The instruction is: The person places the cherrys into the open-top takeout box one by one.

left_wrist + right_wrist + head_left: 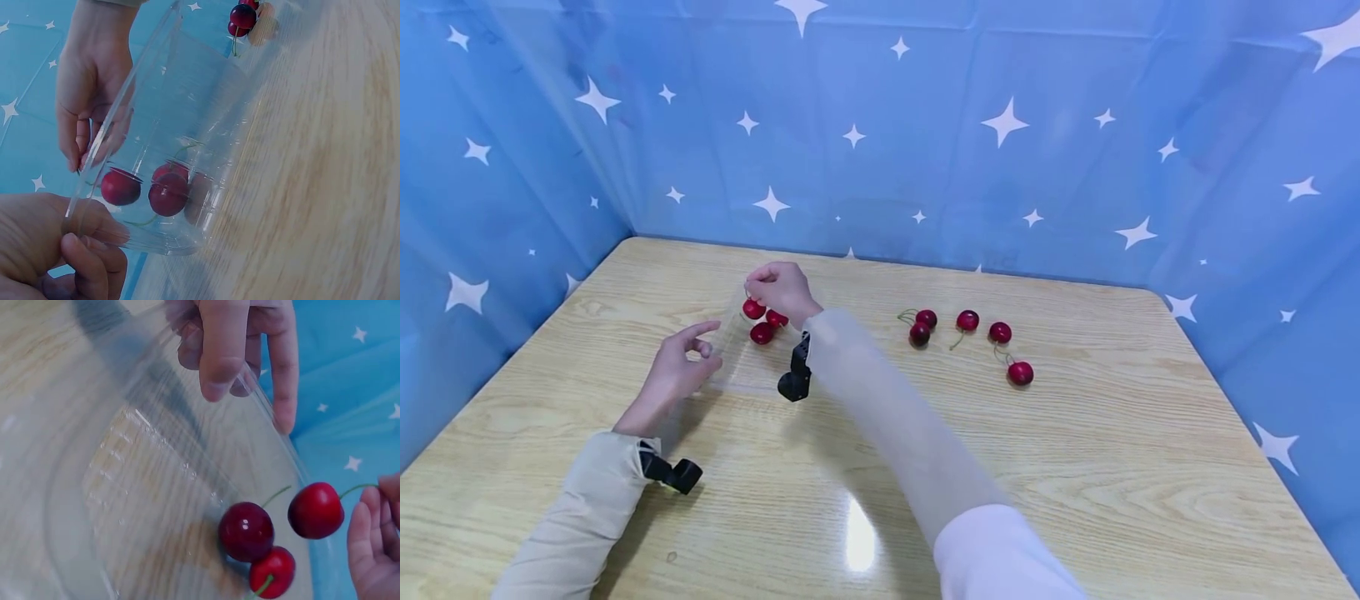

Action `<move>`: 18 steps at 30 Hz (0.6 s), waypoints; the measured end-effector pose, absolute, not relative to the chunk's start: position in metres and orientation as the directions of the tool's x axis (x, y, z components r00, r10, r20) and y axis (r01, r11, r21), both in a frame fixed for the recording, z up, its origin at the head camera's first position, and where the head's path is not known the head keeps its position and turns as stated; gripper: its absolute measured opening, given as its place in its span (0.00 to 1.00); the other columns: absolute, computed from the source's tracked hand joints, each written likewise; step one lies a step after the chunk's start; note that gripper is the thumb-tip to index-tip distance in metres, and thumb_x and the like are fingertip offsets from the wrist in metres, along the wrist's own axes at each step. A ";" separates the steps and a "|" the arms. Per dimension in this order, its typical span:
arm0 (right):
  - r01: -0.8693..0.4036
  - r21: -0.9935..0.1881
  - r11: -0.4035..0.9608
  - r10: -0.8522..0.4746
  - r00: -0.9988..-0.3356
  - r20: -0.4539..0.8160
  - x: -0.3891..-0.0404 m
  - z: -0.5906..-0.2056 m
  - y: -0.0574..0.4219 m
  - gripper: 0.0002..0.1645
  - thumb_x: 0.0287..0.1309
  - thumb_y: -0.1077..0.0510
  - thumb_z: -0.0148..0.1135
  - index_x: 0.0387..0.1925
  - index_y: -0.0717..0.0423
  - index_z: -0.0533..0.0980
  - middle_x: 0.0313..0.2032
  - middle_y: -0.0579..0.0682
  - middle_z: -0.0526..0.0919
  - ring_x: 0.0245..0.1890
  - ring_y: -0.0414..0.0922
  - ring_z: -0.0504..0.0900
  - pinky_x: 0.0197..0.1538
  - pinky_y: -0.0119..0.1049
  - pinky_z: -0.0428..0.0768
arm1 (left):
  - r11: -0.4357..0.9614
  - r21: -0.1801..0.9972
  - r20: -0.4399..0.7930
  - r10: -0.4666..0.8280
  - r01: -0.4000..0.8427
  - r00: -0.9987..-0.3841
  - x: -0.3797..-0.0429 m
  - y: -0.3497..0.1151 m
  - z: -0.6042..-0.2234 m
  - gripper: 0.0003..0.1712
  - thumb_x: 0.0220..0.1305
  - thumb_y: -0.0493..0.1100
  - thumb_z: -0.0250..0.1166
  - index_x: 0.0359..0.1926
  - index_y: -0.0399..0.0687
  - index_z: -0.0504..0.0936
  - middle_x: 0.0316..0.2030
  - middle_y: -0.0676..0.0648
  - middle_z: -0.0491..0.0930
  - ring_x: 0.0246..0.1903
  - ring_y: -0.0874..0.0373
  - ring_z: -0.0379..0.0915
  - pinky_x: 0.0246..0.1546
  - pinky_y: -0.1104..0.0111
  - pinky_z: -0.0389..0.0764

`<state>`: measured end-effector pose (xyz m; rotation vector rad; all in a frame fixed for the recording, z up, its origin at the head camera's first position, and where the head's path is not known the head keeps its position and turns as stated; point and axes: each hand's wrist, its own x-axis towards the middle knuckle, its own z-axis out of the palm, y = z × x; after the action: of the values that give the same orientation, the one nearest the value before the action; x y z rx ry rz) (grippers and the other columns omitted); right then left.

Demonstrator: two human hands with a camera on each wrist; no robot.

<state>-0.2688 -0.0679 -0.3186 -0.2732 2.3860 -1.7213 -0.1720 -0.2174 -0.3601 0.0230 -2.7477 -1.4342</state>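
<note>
My left hand (pixel 676 367) pinches the rim of a clear plastic container (pixel 209 78), thumb on one side of the wall and fingers on the other. In the right wrist view, two dark red cherries with green stems lie together inside it, one cherry (pixel 245 531) against the other cherry (pixel 273 573). My right hand (pixel 784 289) holds a third, brighter cherry (pixel 315 510) by its thin green stem between thumb and fingertips. That cherry hangs at the far side of the container, near the two inside.
Several more cherries lie on the wooden table (pixel 1112 433) to the right: a touching pair (pixel 919 334), a single cherry (pixel 967 321), and two others whose stems meet, the nearer cherry (pixel 1020 372) in front. A blue star-patterned curtain (pixel 925 183) borders the table behind and at both sides.
</note>
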 end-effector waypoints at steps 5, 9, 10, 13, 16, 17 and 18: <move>0.032 -0.955 0.294 -0.188 -0.978 -0.090 -0.271 -0.325 -0.073 0.06 0.53 0.60 0.59 0.33 0.57 0.79 0.25 0.46 0.78 0.25 0.42 0.78 0.30 0.26 0.75 | 0.571 0.821 0.037 -0.032 0.012 -0.999 -0.173 -0.218 -0.360 0.30 0.51 0.30 0.56 0.59 0.35 0.64 0.27 0.45 0.66 0.14 0.64 0.59 0.14 0.72 0.65; 0.113 -0.953 0.280 -0.154 -0.975 -0.161 -0.273 -0.328 -0.077 0.07 0.53 0.60 0.59 0.34 0.56 0.79 0.27 0.46 0.79 0.25 0.40 0.79 0.34 0.29 0.77 | 0.574 0.819 0.037 -0.032 0.012 -0.999 -0.173 -0.218 -0.360 0.30 0.51 0.30 0.56 0.59 0.35 0.64 0.27 0.45 0.66 0.13 0.64 0.59 0.14 0.72 0.65; 0.127 -0.953 0.275 -0.149 -0.974 -0.173 -0.273 -0.329 -0.077 0.07 0.53 0.60 0.58 0.34 0.56 0.79 0.27 0.47 0.79 0.25 0.40 0.79 0.34 0.29 0.77 | 0.574 0.819 0.035 -0.032 0.010 -0.999 -0.173 -0.218 -0.360 0.30 0.51 0.30 0.56 0.59 0.35 0.64 0.27 0.45 0.66 0.13 0.64 0.59 0.14 0.72 0.65; 0.152 -0.953 0.261 -0.142 -0.971 -0.194 -0.273 -0.329 -0.078 0.08 0.53 0.60 0.58 0.35 0.58 0.79 0.27 0.48 0.79 0.25 0.40 0.79 0.35 0.30 0.77 | 0.574 0.819 0.023 -0.036 -0.002 -0.999 -0.173 -0.218 -0.360 0.30 0.52 0.31 0.56 0.59 0.36 0.64 0.28 0.45 0.66 0.13 0.64 0.59 0.14 0.72 0.65; 0.156 -0.959 0.238 -0.137 -0.972 -0.192 -0.270 -0.330 -0.079 0.09 0.53 0.62 0.58 0.36 0.61 0.79 0.26 0.49 0.79 0.26 0.41 0.80 0.33 0.29 0.78 | 0.572 0.820 0.013 -0.039 -0.012 -0.999 -0.173 -0.218 -0.359 0.30 0.52 0.31 0.56 0.59 0.36 0.64 0.28 0.45 0.66 0.13 0.64 0.60 0.14 0.72 0.66; 0.157 -0.960 0.233 -0.137 -0.972 -0.193 -0.270 -0.330 -0.079 0.08 0.53 0.62 0.58 0.36 0.61 0.79 0.26 0.48 0.79 0.27 0.42 0.80 0.33 0.29 0.77 | 0.572 0.820 0.012 -0.040 -0.013 -0.999 -0.173 -0.218 -0.359 0.30 0.52 0.31 0.56 0.60 0.36 0.63 0.28 0.45 0.66 0.14 0.64 0.60 0.14 0.72 0.66; 0.159 -0.961 0.228 -0.137 -0.972 -0.193 -0.269 -0.331 -0.079 0.09 0.53 0.62 0.58 0.36 0.61 0.79 0.26 0.48 0.79 0.28 0.42 0.80 0.33 0.28 0.77 | 0.572 0.820 0.011 -0.040 -0.013 -0.999 -0.173 -0.218 -0.359 0.31 0.52 0.31 0.56 0.60 0.36 0.63 0.28 0.45 0.66 0.14 0.64 0.60 0.14 0.72 0.66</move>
<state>-0.2689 -0.0794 -0.3306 0.0205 2.2645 -1.8160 -0.1729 -0.2175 -0.3586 0.0468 -2.7595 -1.4399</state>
